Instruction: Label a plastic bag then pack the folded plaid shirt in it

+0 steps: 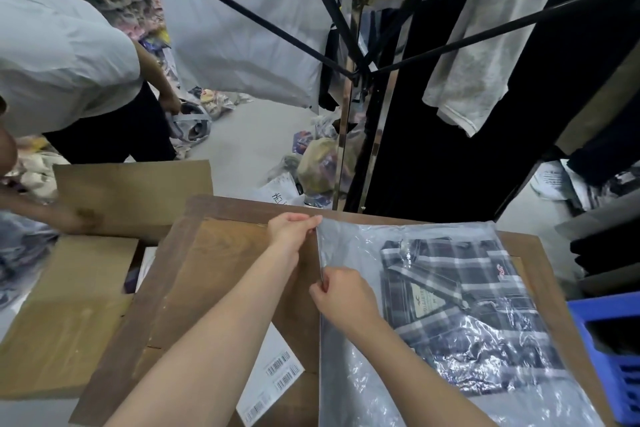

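Both forearms nearest the lens, reaching forward over a wooden tabletop [221, 253]. Spread flat across its right half: a clear plastic bag [363, 374], crinkled and glossy, with the folded plaid shirt [460, 305] already inside, collar and paper tag toward the bag's left edge. Off the tabletop's left side, open cardboard boxes [69, 315]; at the right edge, a blue plastic crate [620, 357]. Under the left forearm, a white sheet of barcode labels [277, 371], lying flat on the wood. Left hand [294, 229] at the bag's far left corner, fingers pinched shut on the plastic edge. Right hand [343, 295] nearer along that same edge, fingers [320, 288] likewise pinching the film.
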